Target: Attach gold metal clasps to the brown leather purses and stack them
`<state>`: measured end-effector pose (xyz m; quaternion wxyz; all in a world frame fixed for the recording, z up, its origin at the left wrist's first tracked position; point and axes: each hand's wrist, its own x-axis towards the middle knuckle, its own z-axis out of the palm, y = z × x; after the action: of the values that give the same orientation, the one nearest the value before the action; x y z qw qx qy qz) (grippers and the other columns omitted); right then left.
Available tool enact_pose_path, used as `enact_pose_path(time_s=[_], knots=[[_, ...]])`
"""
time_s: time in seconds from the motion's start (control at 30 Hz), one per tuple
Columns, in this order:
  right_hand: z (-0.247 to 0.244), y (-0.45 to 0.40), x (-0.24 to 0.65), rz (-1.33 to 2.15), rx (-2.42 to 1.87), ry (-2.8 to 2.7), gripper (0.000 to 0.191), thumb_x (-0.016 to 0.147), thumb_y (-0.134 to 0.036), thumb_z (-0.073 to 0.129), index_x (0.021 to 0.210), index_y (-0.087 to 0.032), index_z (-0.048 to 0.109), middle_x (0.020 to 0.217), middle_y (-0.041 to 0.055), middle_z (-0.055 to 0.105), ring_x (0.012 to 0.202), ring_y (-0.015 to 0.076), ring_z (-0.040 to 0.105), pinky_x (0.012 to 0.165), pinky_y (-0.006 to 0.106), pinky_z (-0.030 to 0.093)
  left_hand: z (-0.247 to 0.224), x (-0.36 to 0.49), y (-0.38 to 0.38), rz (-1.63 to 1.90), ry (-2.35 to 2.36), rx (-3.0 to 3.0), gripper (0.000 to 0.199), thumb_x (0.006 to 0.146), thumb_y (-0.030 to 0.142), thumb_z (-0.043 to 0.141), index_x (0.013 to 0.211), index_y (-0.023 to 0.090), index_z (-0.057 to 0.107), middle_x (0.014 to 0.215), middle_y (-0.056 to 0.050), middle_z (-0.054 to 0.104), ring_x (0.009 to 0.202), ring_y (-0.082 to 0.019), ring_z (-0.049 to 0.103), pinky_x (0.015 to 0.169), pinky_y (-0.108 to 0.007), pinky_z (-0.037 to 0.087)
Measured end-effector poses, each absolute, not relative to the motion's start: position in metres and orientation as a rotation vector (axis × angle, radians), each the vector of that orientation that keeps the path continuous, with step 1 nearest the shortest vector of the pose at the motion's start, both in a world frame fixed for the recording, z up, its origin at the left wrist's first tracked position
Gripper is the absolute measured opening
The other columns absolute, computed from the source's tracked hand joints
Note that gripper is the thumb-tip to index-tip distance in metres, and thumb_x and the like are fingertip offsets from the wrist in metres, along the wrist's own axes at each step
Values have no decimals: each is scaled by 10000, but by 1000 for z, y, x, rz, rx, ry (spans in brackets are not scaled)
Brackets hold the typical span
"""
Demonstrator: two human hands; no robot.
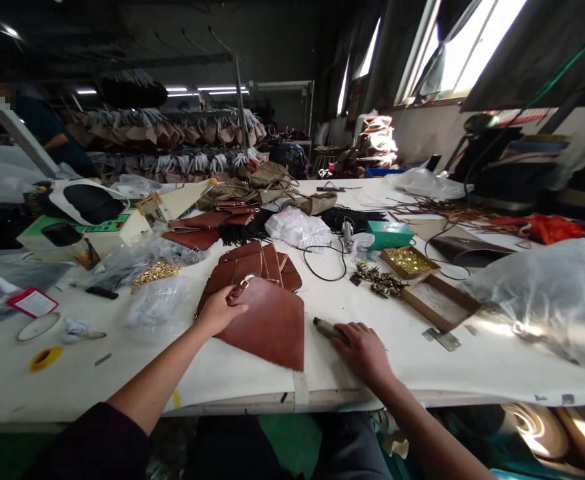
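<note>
My left hand is closed on the upper edge of a brown leather bag, beside a small metal buckle. The bag's smooth flap spreads toward the table's front edge. Just behind it lie more brown leather pieces with zippers. To the right of the bag, my right hand is wrapped around a short, thick, olive-brown tool with a dark tip. This tool is low over the white table, apart from the leather; its exact kind does not show, and the palm hides its rear end.
At the right stand a box of gold-coloured fittings, a shallow cardboard tray and a plastic bag. Leftward are gold chain, a red-labelled bottle, yellow tape and a green-white machine. A cable lies behind.
</note>
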<state>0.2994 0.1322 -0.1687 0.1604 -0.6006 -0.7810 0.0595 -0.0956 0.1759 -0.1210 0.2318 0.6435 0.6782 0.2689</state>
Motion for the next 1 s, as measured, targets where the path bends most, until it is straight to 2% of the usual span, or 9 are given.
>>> enact_pose_path(time_s=[0.1, 0.17, 0.4, 0.53, 0.63, 0.7, 0.83, 0.93, 1.0], knots=[[-177, 136, 322, 83, -1864, -2066, 314, 992, -424, 631, 1211, -240, 761, 1139, 89, 793, 1122, 326, 693, 921, 430, 479, -138, -74, 159, 745, 1678, 1718, 359, 823, 477, 727, 1030, 188, 774, 938, -36, 797, 892, -253, 740, 782, -313, 543], [-181, 137, 331, 55, -1927, -1987, 342, 987, -455, 623, 1219, -243, 759, 1182, 91, 785, 1157, 341, 681, 935, 449, 477, -149, -62, 157, 778, 1662, 1679, 266, 800, 439, 733, 859, 180, 746, 797, -25, 753, 786, -235, 704, 707, -299, 503], [-178, 118, 317, -64, -1740, -1884, 357, 968, -417, 616, 1229, -214, 751, 1256, 135, 747, 1173, 369, 647, 963, 512, 499, -150, -87, 178, 1017, 1804, 1529, 184, 768, 374, 692, 789, 195, 656, 735, -15, 676, 739, -215, 621, 692, -297, 439], [-154, 96, 284, 161, -1475, -1796, 329, 965, -435, 646, 1205, -234, 748, 1219, 134, 737, 1101, 329, 684, 976, 506, 537, -137, -93, 156, 1086, 1726, 1515, 300, 801, 460, 696, 898, 178, 718, 817, -20, 737, 778, -226, 668, 716, -304, 496], [-123, 79, 246, 641, -1344, -1645, 380, 956, -516, 691, 1196, -225, 745, 1178, 125, 736, 920, 271, 722, 843, 445, 585, -125, -72, 111, 1166, 1703, 1537, 368, 879, 495, 685, 1069, 185, 740, 945, -26, 776, 880, -236, 705, 815, -324, 536], [-99, 71, 220, 1046, -1232, -1480, 491, 960, -588, 685, 1285, -223, 719, 1204, 126, 741, 937, 269, 733, 840, 436, 595, -114, -51, 74, 1254, 1696, 1575, 391, 944, 469, 669, 1244, 224, 713, 1110, -29, 789, 1014, -239, 722, 927, -336, 546], [-57, 57, 183, 1526, -824, -1149, 623, 980, -663, 627, 1458, -263, 631, 1420, 122, 675, 1133, 302, 715, 939, 459, 589, -93, -18, 12, 1538, 1476, 2061, 426, 1003, 207, 637, 1418, 296, 665, 1347, -54, 741, 1196, -242, 710, 1037, -360, 563], [-40, 44, 174, 1613, -693, -1054, 557, 947, -576, 717, 1418, -283, 666, 1334, 80, 726, 1148, 292, 696, 954, 425, 570, -89, -4, -10, 1568, 1315, 2447, 609, 973, 33, 592, 1514, 313, 590, 1449, -81, 676, 1314, -260, 640, 1107, -418, 544], [-39, 37, 176, 1664, -688, -997, 464, 917, -473, 755, 1328, -262, 724, 1214, 60, 770, 1099, 280, 700, 943, 400, 559, -92, 1, -18, 1499, 1358, 2603, 638, 950, 5, 610, 1513, 302, 588, 1455, -95, 667, 1339, -286, 608, 1129, -470, 533]])
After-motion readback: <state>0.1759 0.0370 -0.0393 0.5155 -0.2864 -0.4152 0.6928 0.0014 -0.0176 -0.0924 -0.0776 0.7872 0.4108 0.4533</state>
